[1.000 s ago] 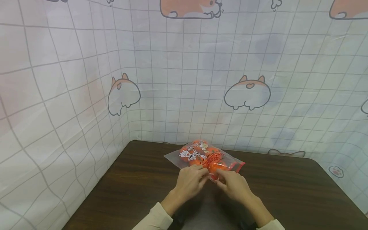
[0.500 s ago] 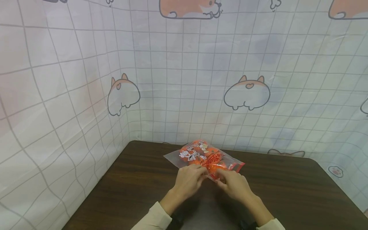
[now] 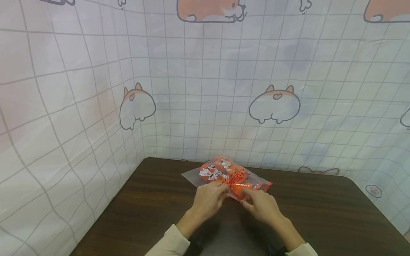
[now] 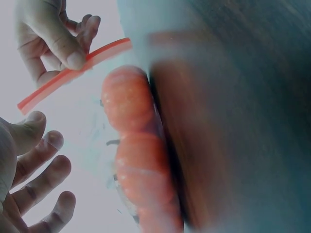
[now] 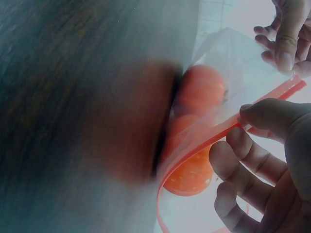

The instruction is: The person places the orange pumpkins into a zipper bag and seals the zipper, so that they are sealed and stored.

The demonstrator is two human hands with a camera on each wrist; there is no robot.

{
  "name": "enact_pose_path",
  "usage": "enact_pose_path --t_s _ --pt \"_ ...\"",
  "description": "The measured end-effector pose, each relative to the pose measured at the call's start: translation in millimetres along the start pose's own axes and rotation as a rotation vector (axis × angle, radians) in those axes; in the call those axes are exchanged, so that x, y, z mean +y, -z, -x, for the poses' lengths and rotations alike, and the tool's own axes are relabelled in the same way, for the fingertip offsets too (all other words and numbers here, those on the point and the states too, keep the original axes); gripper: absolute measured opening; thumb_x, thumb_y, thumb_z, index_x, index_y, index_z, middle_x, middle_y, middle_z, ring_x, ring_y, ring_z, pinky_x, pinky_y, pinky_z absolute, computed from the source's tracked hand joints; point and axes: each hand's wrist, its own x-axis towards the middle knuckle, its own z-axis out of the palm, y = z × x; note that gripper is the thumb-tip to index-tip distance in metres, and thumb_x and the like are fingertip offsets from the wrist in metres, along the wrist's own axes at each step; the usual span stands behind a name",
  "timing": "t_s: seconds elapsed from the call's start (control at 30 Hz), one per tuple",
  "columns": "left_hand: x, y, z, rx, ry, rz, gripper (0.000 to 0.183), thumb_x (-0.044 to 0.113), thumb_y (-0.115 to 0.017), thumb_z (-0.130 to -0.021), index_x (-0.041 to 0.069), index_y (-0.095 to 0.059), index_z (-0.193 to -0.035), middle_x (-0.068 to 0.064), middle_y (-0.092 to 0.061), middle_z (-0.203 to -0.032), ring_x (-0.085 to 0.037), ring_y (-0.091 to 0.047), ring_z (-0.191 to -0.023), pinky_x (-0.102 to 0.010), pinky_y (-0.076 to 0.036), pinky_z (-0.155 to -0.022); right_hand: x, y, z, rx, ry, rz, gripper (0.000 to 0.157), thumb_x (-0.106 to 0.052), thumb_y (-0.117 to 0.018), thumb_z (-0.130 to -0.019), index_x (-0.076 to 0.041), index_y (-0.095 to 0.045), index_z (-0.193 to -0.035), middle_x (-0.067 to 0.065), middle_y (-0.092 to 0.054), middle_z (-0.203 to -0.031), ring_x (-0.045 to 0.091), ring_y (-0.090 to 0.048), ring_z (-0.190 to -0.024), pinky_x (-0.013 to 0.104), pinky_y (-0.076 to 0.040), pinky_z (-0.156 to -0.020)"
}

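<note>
A clear plastic zip bag [image 3: 256, 175], printed with white cartoon figures and red lettering, lies near the table's back edge. Inside are several round orange-red fruits [image 4: 127, 99] with dark stems, which look like tomatoes. My right hand [image 3: 262, 206] pinches the bag's red edge strip [image 5: 211, 137] between thumb and forefinger, its other fingers loosely bent. At the strip's left end is my left hand [image 3: 206, 201]. In the left wrist view its fingers [image 4: 51, 170] are spread, and a small gap shows between the thumb and the strip's end.
A dark wood-grain table [image 3: 153, 206] carries the bag. Behind it and along the left hangs a white gridded curtain [image 3: 205, 78] with cartoon dogs, meeting the table's back edge close to the bag.
My left hand has shifted slightly left, away from my right hand, and more of the red strip shows between them. The right hand and bag have hardly moved.
</note>
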Motion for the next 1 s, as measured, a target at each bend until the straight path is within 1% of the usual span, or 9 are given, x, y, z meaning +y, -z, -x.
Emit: enact_pose_path --t_s 0.13,0.37,0.47,0.73,1.0 --pt "-2.7 1.2 -0.4 0.005 0.011 0.018 0.008 0.035 -0.077 -0.089 0.028 -0.074 -0.089 0.013 -0.075 -0.086 -0.008 -0.070 -0.074 -0.029 -0.052 -0.059 3 -0.1 0 -0.006 -0.004 -0.001 0.012 -0.026 -0.076 -0.090 -0.029 -0.065 -0.092 -0.018 -0.056 -0.067 0.003 -0.043 -0.053 0.026 -0.033 -0.047" --pt "-8.7 3.1 -0.9 0.041 0.012 0.028 0.007 0.032 -0.078 -0.089 0.026 -0.074 -0.089 0.011 -0.072 -0.081 -0.009 -0.070 -0.072 -0.030 -0.053 -0.058 10 0.0 0 -0.022 -0.053 0.006 0.011 -0.028 -0.075 -0.090 -0.030 -0.065 -0.092 -0.016 -0.056 -0.067 0.006 -0.044 -0.053 0.028 -0.034 -0.047" --pt "-10.3 4.9 -1.8 0.036 0.019 0.035 0.007 0.031 -0.077 -0.089 0.026 -0.074 -0.089 0.012 -0.072 -0.081 -0.008 -0.069 -0.072 -0.030 -0.052 -0.058 12 0.4 -1 -0.030 -0.059 -0.001 0.012 -0.027 -0.075 -0.091 -0.030 -0.064 -0.091 -0.016 -0.055 -0.068 0.006 -0.045 -0.053 0.029 -0.034 -0.048" --pt "-12.8 9.2 -4.0 -0.005 0.056 0.056 0.006 0.031 -0.076 -0.091 0.026 -0.074 -0.089 0.014 -0.074 -0.086 -0.006 -0.068 -0.073 -0.029 -0.052 -0.060 16 2.7 -1 -0.041 -0.068 -0.015 0.012 -0.026 -0.075 -0.091 -0.030 -0.064 -0.090 -0.015 -0.055 -0.068 0.007 -0.046 -0.054 0.029 -0.035 -0.048" --pt "-15.8 11.8 -5.0 0.004 0.072 0.060 0.008 0.032 -0.075 -0.092 0.027 -0.072 -0.087 0.013 -0.072 -0.082 -0.004 -0.062 -0.067 -0.025 -0.047 -0.057 18 3.6 -2 -0.044 -0.073 -0.003 0.016 -0.028 -0.076 -0.090 -0.031 -0.060 -0.087 -0.015 -0.052 -0.067 0.007 -0.045 -0.052 0.030 -0.033 -0.047"
